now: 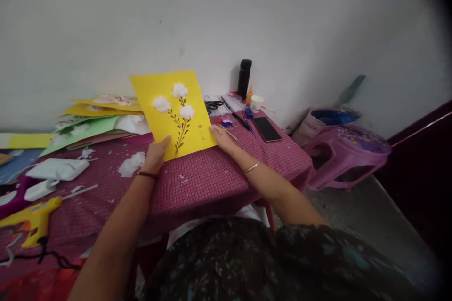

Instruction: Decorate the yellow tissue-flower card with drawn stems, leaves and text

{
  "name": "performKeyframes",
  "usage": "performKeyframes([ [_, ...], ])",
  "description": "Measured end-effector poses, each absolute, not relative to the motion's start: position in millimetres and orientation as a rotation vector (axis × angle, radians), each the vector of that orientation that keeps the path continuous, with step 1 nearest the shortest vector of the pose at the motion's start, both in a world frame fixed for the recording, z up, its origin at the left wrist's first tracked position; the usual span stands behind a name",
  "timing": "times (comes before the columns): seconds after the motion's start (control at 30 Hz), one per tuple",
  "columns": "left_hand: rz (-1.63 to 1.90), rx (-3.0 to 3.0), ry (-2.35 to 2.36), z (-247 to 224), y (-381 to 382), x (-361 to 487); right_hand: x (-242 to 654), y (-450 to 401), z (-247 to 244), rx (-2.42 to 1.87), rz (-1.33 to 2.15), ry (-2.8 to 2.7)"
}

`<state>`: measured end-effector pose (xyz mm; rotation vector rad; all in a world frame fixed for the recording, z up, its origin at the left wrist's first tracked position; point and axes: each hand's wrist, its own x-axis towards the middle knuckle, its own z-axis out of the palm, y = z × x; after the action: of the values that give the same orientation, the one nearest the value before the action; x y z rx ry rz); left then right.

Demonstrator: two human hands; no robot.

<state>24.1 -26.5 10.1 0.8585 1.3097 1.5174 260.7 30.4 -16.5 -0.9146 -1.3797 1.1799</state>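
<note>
A sheet of yellow paper (151, 89) is held up, tilted, over the table. It bears three fluffy white flower heads (187, 112) on dark painted stems with leaves, and small written characters beside them. My left hand (155, 156) grips the lower left edge, its thumb on the front. My right hand (221, 138) pinches the lower right edge. The other fingers of both hands are partly hidden behind the sheet. On the cloth near my left hand lies a tuft of white fluff (132, 164).
A yellow glue gun (38, 218) and white devices (60, 169) lie left, before stacked coloured papers (92, 127). Right of the sheet are scissors (213, 104), a phone (267, 129), a paper cup (256, 103) and a black bottle (244, 80). A purple stool (348, 155) stands beyond the table (282, 164).
</note>
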Motion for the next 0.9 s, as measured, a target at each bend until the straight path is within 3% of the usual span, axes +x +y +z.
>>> performKeyframes([
  [0.13,1.505,0.876,1.325,8.4,-26.6,23.2,267.3,27.7,-1.1,-0.937,0.930,-1.421],
  [0.37,1.415,0.907,1.341,7.4,-30.9,31.7,281.5,11.2,46.5,-1.183,0.119,-2.046],
  [0.53,1.419,0.925,1.346,6.4,-29.9,31.3,263.6,6.0,56.9,-1.295,0.089,-2.266],
  [0.9,1.439,0.848,1.286,-4.3,-20.5,23.4,249.2,3.3,46.1,-1.325,0.100,-2.183],
])
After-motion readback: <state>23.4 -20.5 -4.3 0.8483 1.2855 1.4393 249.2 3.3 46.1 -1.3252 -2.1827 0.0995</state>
